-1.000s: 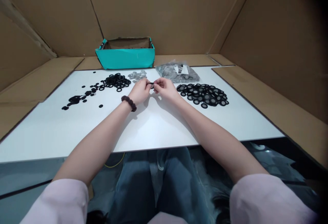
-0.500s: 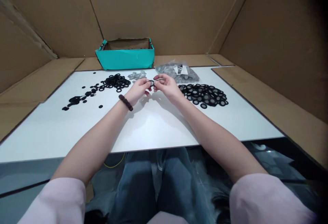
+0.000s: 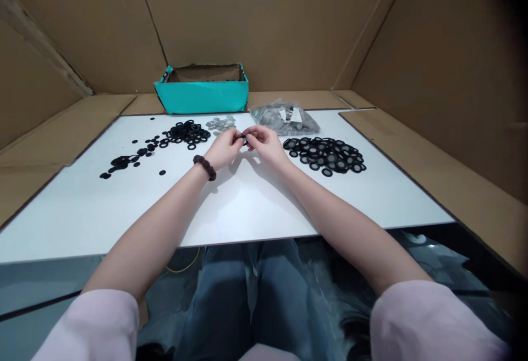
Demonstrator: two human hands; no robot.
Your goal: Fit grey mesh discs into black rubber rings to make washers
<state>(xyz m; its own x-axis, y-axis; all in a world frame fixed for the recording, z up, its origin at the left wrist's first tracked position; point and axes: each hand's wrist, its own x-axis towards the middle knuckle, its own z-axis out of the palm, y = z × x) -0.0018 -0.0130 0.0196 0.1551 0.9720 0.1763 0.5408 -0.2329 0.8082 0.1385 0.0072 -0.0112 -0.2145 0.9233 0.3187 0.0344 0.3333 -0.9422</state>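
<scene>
My left hand [image 3: 225,149] and my right hand [image 3: 264,143] meet over the middle of the white table [image 3: 247,201]. Both pinch one small black ring [image 3: 244,140] between their fingertips. A dark bead bracelet [image 3: 205,167] circles my left wrist. To the left lies a heap of plain black rings [image 3: 187,131]. A small pile of grey discs [image 3: 221,124] sits just behind my hands. On the right spreads a pile of black rings with grey centres [image 3: 325,154].
A clear bag of grey discs [image 3: 284,118] lies behind the right pile. A teal open box [image 3: 204,89] stands at the table's back edge. Loose black bits [image 3: 121,162] are scattered at the left. Cardboard walls [image 3: 433,58] enclose the table.
The hands stayed together on the ring, lifting slightly half a second ago and now lower again; my right fingers have closed over the ring.
</scene>
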